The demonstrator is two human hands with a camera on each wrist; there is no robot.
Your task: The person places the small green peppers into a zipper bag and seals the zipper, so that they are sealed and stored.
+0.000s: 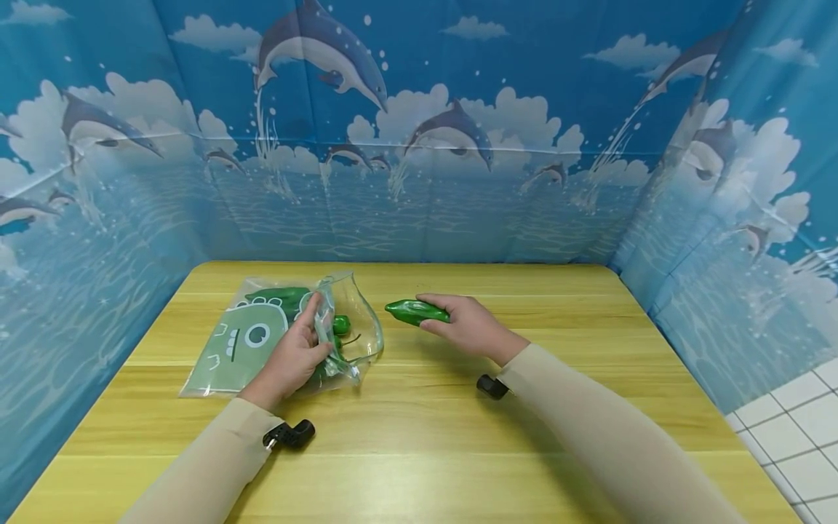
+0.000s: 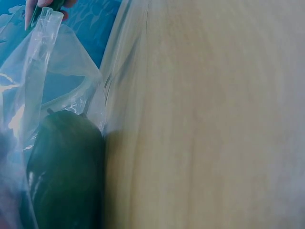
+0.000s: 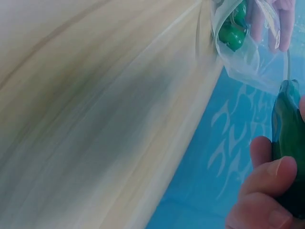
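Right hand (image 1: 471,325) pinches one long glossy green pepper (image 1: 417,311) over the yellow wood-grain table (image 1: 425,451), toward the far edge. Left hand (image 1: 297,364) has its fingers spread at the opening of one clear plastic monster-print bag (image 1: 245,349), nearer the left edge. I'd go tip-first, opening held wide. At least three green veggies (image 1: 341,324) inside, exact count unclear tbh.

one bag (image 1: 252,342), one vegetable (image 1: 415,311) outside

yellow wood-grain table (image 1: 419,444) | clear printed bag (image 1: 238,353) lying on it
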